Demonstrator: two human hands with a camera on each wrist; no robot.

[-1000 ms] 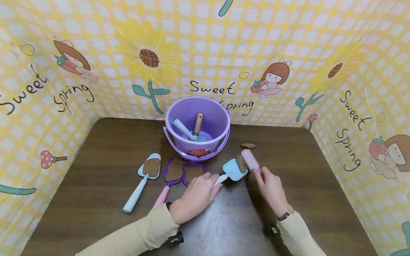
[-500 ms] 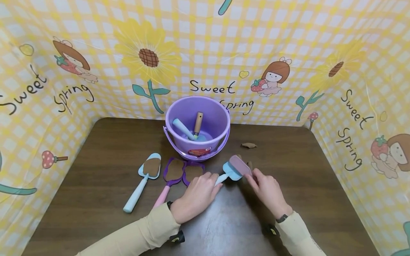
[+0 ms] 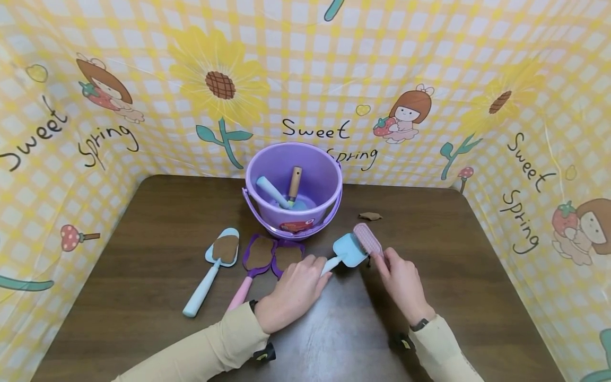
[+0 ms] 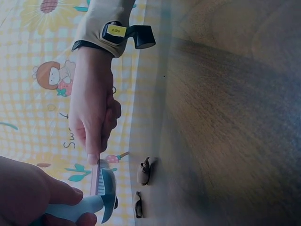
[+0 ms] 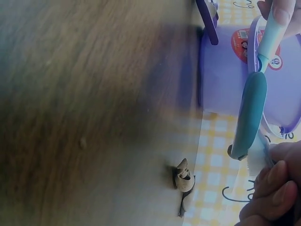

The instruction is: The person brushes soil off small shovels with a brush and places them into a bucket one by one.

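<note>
Roughly between both hands point(image 3: 290, 294) point(image 3: 404, 286), blue shovel point(image 3: 348, 251) and pink brush point(image 3: 367, 239)

- Screened-off tabletop setting; the kind of room cannot be told
- Cloth point(image 3: 305, 63) in yellow checks with "Sweet Spring" lettering walls three sides
- Brown wood-look table point(image 3: 482, 302) between

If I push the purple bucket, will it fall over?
The purple bucket might tip if pushed up high, because its bottom looks narrower than its top. It is probably light for its size, as its walls look thin and plastic. The blue handle and tan handle lean inside, so they may slide.
</note>
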